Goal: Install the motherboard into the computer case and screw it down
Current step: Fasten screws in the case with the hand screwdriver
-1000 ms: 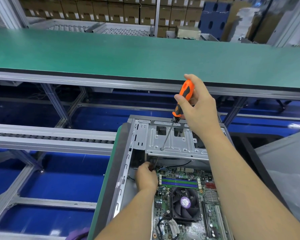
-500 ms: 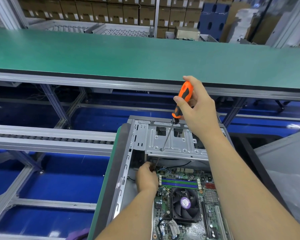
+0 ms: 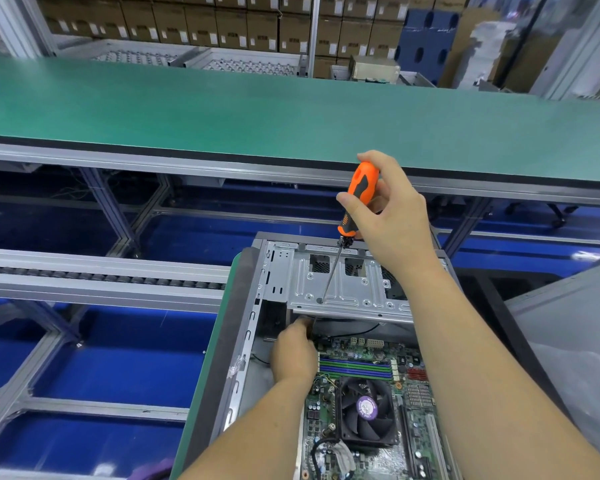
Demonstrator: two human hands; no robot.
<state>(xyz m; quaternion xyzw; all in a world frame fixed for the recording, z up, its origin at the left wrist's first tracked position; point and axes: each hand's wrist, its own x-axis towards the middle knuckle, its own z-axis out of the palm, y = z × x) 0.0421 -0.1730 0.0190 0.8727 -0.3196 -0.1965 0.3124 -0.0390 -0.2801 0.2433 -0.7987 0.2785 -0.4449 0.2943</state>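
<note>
Fingers of your left hand (image 3: pixel 293 351) curl at the motherboard (image 3: pixel 368 407) corner inside the computer case (image 3: pixel 253 306); their grip cannot be determined. Your right hand (image 3: pixel 388 216) grips the screwdriver (image 3: pixel 355 199), shaft through the drive bracket (image 3: pixel 347 289).

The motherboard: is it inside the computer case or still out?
Inside. The motherboard lies flat within the computer case walls, beneath the metal drive bracket.

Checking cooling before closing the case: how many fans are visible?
1: a black fan on the motherboard, below the memory slots. Others may be hidden under the drive cage or arms.
</note>
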